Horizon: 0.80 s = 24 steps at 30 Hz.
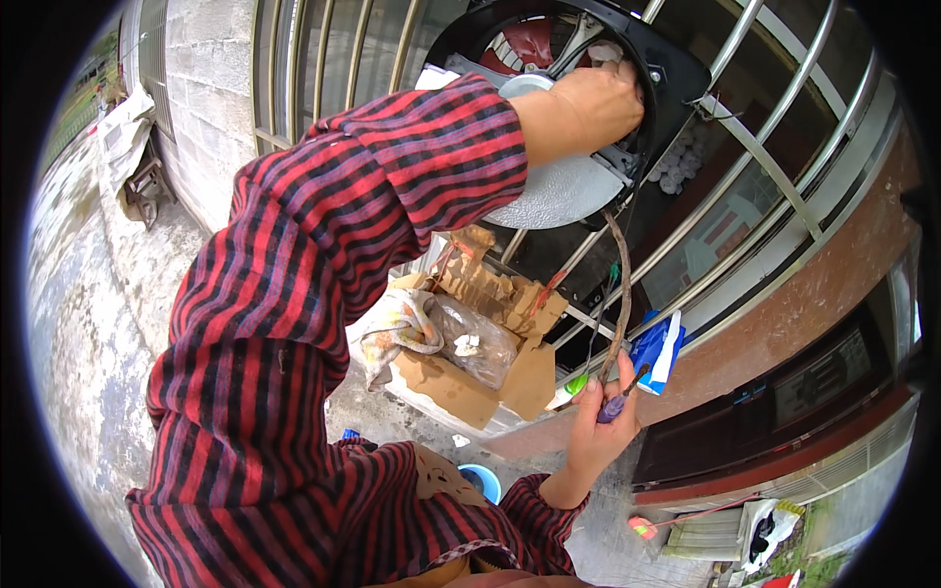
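My left hand (598, 106) reaches up into a round black housing (676, 59) fixed against metal window bars. Its fingers are curled by the inner rim, near a pale crumpled wad (605, 53); what they grip is hidden. Below that wrist is a silvery dimpled disc (559, 191), and red parts (529, 44) show inside the housing. Lower down, my right hand (600, 431) is closed around a small purple-handled tool (612, 408) with a dark shaft. A brown, stick-like length (624, 284) runs from the housing's underside down to that hand's fingers.
An open cardboard box (446, 387) below the housing holds a plastic bag (480, 343) and a patterned cloth (402, 328). A blue and white packet (657, 348) is by the sill (784, 284). A light-blue bucket (480, 480) stands on the concrete floor.
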{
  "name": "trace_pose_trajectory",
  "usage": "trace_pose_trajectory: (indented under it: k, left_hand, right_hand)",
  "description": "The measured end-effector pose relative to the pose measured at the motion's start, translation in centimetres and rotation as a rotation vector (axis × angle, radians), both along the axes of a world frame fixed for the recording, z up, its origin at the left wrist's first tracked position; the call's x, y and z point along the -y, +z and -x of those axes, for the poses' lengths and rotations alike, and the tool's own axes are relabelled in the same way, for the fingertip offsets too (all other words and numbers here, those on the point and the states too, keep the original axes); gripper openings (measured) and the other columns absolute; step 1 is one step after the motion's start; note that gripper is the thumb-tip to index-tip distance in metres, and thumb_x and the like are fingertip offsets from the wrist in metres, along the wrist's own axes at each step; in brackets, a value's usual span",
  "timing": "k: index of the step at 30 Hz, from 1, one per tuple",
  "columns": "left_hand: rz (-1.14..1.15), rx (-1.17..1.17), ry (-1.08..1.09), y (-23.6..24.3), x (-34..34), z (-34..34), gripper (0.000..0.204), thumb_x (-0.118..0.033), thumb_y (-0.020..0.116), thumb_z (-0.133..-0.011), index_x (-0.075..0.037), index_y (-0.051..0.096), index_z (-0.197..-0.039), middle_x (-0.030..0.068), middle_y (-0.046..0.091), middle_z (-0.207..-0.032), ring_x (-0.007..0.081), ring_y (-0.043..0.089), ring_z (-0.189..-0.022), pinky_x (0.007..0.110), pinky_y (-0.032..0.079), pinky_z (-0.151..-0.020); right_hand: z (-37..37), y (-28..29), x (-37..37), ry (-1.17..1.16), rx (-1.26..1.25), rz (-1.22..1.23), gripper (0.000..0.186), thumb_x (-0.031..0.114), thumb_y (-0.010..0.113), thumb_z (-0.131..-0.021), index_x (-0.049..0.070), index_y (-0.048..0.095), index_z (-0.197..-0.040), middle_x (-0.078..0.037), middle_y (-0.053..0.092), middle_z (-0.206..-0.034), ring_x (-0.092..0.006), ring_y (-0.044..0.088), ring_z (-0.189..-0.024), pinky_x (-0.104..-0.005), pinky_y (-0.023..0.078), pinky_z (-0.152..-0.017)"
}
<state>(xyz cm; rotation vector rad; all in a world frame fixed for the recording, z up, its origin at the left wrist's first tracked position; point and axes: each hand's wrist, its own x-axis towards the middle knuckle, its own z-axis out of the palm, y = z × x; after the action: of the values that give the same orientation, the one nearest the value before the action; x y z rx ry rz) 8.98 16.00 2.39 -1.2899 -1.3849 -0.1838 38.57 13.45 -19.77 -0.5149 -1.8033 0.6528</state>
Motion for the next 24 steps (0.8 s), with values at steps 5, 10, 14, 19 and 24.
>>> trace_pose_trajectory:
  k: [5,10,14,19,24]
  left_hand:
    - [0.010,0.154,0.110,-0.4,-0.1,0.3,0.038,-0.007,0.070,-0.074,0.013,0.066,-0.107,0.0272,0.066,-0.105,0.0326,0.066,-0.102,0.034,0.058,-0.083]
    - [0.190,0.270,0.118,0.2,-0.2,-0.5,0.043,-0.004,0.071,-0.071,0.015,0.063,-0.109,0.0261,0.066,-0.101,0.0337,0.066,-0.102,0.034,0.058,-0.083]
    - [0.044,0.164,0.087,-0.2,0.6,-0.8,0.045,-0.001,0.070,-0.071,0.016,0.062,-0.111,0.0273,0.064,-0.104,0.0352,0.066,-0.103,0.034,0.058,-0.084]
    - [-0.057,0.177,-0.114,-1.3,1.7,-0.8,0.048,0.003,0.065,-0.076,0.015,0.056,-0.122,0.0273,0.061,-0.111,0.0375,0.066,-0.102,0.038,0.058,-0.085]
    - [-0.095,0.287,-0.351,-1.3,3.5,0.4,0.050,0.004,0.057,-0.085,0.007,0.052,-0.134,0.0247,0.058,-0.130,0.0377,0.065,-0.110,0.041,0.057,-0.088]
  right_hand:
    - [0.4,-0.1,0.0,0.011,-0.007,-0.019,0.044,-0.001,0.059,-0.096,-0.001,0.056,-0.140,-0.001,0.051,-0.069,-0.0076,0.055,-0.063,-0.0230,0.044,-0.059]
    - [0.5,-0.2,0.0,0.020,-0.029,0.021,0.045,-0.002,0.060,-0.096,-0.002,0.056,-0.140,0.000,0.049,-0.069,-0.0073,0.053,-0.062,-0.0229,0.044,-0.058]
    - [0.3,-0.4,0.0,0.021,-0.039,0.024,0.044,-0.002,0.059,-0.096,-0.001,0.056,-0.140,0.000,0.050,-0.069,-0.0072,0.053,-0.063,-0.0228,0.044,-0.058]
    - [0.2,-0.6,-0.1,0.002,-0.043,0.027,0.045,-0.002,0.062,-0.094,0.001,0.059,-0.138,-0.001,0.056,-0.071,-0.0086,0.056,-0.062,-0.0242,0.045,-0.058]
    - [0.1,-0.7,-0.2,-0.006,-0.031,-0.003,0.047,-0.002,0.067,-0.090,0.005,0.062,-0.136,-0.004,0.061,-0.070,-0.0112,0.058,-0.058,-0.0270,0.045,-0.054]
